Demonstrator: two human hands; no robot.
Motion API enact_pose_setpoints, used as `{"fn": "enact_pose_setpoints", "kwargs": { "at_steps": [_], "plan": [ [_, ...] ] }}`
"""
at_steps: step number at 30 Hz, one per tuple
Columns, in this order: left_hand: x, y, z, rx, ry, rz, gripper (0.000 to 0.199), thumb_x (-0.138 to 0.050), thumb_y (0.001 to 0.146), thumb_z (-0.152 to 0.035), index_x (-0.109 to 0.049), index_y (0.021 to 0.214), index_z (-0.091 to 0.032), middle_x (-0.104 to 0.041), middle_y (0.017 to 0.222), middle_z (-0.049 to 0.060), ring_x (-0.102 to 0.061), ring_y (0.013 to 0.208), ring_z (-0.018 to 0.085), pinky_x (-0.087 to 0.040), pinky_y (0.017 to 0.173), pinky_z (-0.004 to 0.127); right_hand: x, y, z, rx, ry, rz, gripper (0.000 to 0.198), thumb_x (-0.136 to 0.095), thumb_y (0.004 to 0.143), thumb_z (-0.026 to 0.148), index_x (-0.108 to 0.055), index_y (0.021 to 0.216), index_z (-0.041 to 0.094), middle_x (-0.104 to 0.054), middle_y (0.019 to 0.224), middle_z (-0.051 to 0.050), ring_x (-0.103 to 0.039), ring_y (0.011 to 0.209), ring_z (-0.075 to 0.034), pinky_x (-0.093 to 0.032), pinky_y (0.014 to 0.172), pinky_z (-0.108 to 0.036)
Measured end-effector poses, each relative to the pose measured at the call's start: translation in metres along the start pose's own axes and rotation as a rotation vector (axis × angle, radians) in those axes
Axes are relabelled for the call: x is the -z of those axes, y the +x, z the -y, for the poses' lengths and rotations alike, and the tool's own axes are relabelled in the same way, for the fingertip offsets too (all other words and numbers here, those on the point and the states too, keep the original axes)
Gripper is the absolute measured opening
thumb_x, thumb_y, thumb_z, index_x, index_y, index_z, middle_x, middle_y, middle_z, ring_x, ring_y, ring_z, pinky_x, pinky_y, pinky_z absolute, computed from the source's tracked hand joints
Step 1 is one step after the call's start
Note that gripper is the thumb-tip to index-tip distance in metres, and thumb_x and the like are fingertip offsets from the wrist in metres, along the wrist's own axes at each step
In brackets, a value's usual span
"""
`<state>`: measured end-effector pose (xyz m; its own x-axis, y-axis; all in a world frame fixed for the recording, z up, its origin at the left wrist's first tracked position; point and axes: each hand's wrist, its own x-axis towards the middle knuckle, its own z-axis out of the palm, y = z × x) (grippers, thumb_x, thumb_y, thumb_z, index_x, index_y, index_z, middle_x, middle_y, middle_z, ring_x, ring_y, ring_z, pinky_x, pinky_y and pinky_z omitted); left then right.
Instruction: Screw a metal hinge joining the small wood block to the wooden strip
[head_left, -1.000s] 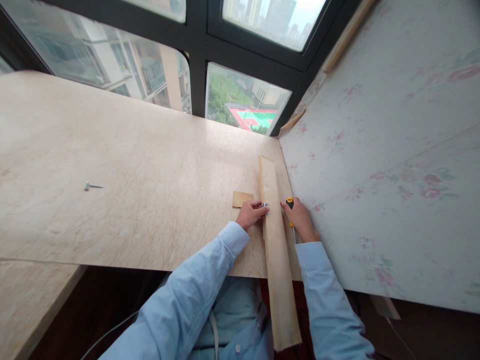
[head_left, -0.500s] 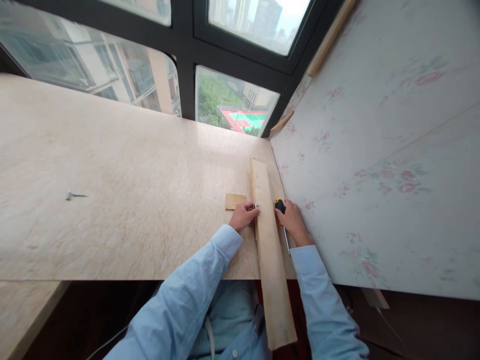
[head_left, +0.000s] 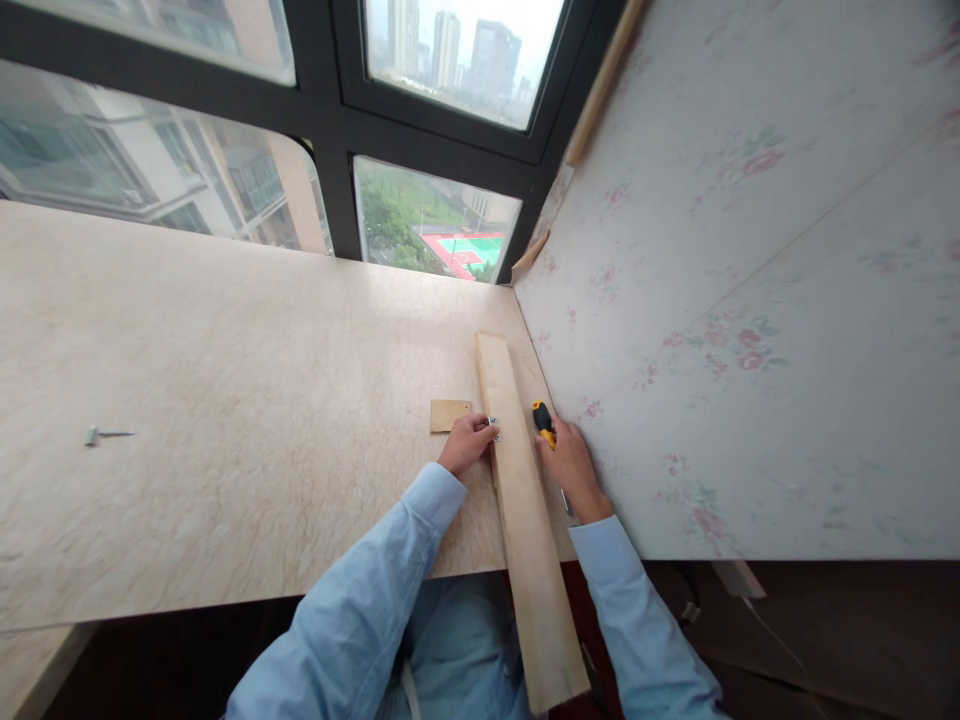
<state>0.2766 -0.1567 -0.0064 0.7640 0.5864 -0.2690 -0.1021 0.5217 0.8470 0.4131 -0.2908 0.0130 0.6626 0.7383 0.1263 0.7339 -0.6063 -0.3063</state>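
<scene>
A long pale wooden board [head_left: 523,480] lies on the stone counter, its near end jutting past the front edge. My left hand [head_left: 466,444] is closed at the board's left edge, thumb and fingers pinching a small silver metal piece that looks like a hinge [head_left: 494,424]. Right of the board, my right hand [head_left: 574,462] has its fingers around a screwdriver [head_left: 542,418] with a black and yellow handle. The screwdriver's shaft points back toward me, partly hidden beneath the hand. Beside my left hand lies a small flat wooden piece [head_left: 448,415].
Far left on the counter [head_left: 225,400] lies a small metal piece with a thin pointed shank [head_left: 105,436]. A flowered wall [head_left: 712,300] rises close to my right arm. Dark-framed windows [head_left: 322,150] stand along the back.
The camera view has shifted, moving the scene leftward. My right hand sits a little lower on the screwdriver, with more of its handle showing. The left hand keeps its pinch at the board's edge.
</scene>
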Motion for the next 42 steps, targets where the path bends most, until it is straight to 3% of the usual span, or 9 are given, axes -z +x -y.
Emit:
{"fn": "enact_pose_setpoints", "kwargs": {
  "at_steps": [4, 9, 15, 21, 26, 33, 37, 42],
  "plan": [
    [-0.002, 0.001, -0.001, 0.014, 0.041, -0.033, 0.012, -0.064, 0.067, -0.013, -0.068, 0.079, -0.011, -0.071, 0.072, 0.005, -0.064, 0.062, 0.015, -0.05, 0.056, 0.024, 0.005, -0.014, 0.004, 0.023, 0.049, -0.017, 0.044, -0.051, 0.089, 0.028, -0.052, 0.129, 0.011, -0.06, 0.119, -0.019, -0.056, 0.113, -0.03, -0.047, 0.096, -0.043],
    [-0.003, 0.003, -0.001, 0.02, 0.074, -0.053, 0.009, -0.065, 0.066, -0.017, -0.067, 0.074, -0.012, -0.068, 0.068, 0.004, -0.063, 0.062, 0.014, -0.049, 0.057, 0.024, 0.009, -0.039, 0.024, 0.152, 0.186, -0.084, 0.046, -0.05, 0.091, 0.035, -0.051, 0.133, 0.016, -0.053, 0.134, -0.017, -0.047, 0.129, -0.029, -0.04, 0.109, -0.047],
    [-0.008, 0.0, -0.004, -0.007, 0.242, -0.097, 0.012, -0.065, 0.069, -0.025, -0.064, 0.074, -0.013, -0.066, 0.072, 0.004, -0.061, 0.065, 0.015, -0.046, 0.058, 0.023, -0.008, -0.057, 0.044, 0.181, 0.27, 0.042, 0.063, -0.059, 0.085, 0.045, -0.044, 0.14, 0.018, -0.044, 0.146, -0.017, -0.037, 0.139, -0.033, -0.034, 0.114, -0.055],
    [-0.016, -0.002, -0.018, -0.035, 0.548, -0.128, 0.007, -0.06, 0.07, -0.021, -0.064, 0.071, -0.015, -0.064, 0.068, 0.003, -0.058, 0.064, 0.015, -0.043, 0.057, 0.023, -0.018, -0.055, 0.043, 0.132, 0.275, 0.059, 0.069, -0.058, 0.081, 0.034, -0.037, 0.144, 0.017, -0.034, 0.153, -0.017, -0.029, 0.144, -0.032, -0.03, 0.117, -0.053],
    [-0.015, -0.004, -0.027, -0.094, 0.725, -0.109, 0.012, -0.059, 0.071, -0.021, -0.069, 0.071, -0.015, -0.067, 0.069, 0.005, -0.062, 0.069, 0.019, -0.044, 0.063, 0.026, -0.015, -0.052, 0.044, 0.119, 0.32, 0.021, 0.069, -0.055, 0.078, 0.026, -0.037, 0.144, 0.019, -0.038, 0.152, -0.014, -0.031, 0.143, -0.029, -0.029, 0.118, -0.051],
    [-0.009, -0.019, -0.028, -0.079, 0.719, -0.092, 0.018, -0.06, 0.075, -0.024, -0.071, 0.082, -0.012, -0.071, 0.079, 0.008, -0.064, 0.075, 0.02, -0.046, 0.068, 0.028, -0.007, -0.051, 0.05, 0.136, 0.238, 0.072, 0.066, -0.059, 0.077, 0.027, -0.045, 0.141, 0.018, -0.04, 0.151, -0.015, -0.035, 0.141, -0.032, -0.031, 0.116, -0.051],
    [-0.003, -0.029, -0.027, -0.046, 0.675, -0.16, 0.026, -0.064, 0.075, -0.027, -0.069, 0.094, -0.01, -0.072, 0.084, 0.01, -0.066, 0.076, 0.023, -0.049, 0.069, 0.031, -0.006, -0.049, 0.052, 0.154, 0.151, 0.105, 0.066, -0.062, 0.077, 0.029, -0.047, 0.14, 0.017, -0.041, 0.149, -0.016, -0.034, 0.14, -0.034, -0.031, 0.115, -0.052],
    [0.016, -0.04, -0.031, -0.202, 0.571, -0.238, 0.028, -0.064, 0.077, -0.022, -0.067, 0.103, -0.012, -0.073, 0.1, 0.013, -0.068, 0.094, 0.024, -0.051, 0.084, 0.033, -0.007, -0.049, 0.053, 0.19, 0.087, 0.11, 0.069, -0.064, 0.076, 0.029, -0.045, 0.143, 0.021, -0.042, 0.148, -0.015, -0.034, 0.139, -0.035, -0.031, 0.114, -0.052]
  ]
}}
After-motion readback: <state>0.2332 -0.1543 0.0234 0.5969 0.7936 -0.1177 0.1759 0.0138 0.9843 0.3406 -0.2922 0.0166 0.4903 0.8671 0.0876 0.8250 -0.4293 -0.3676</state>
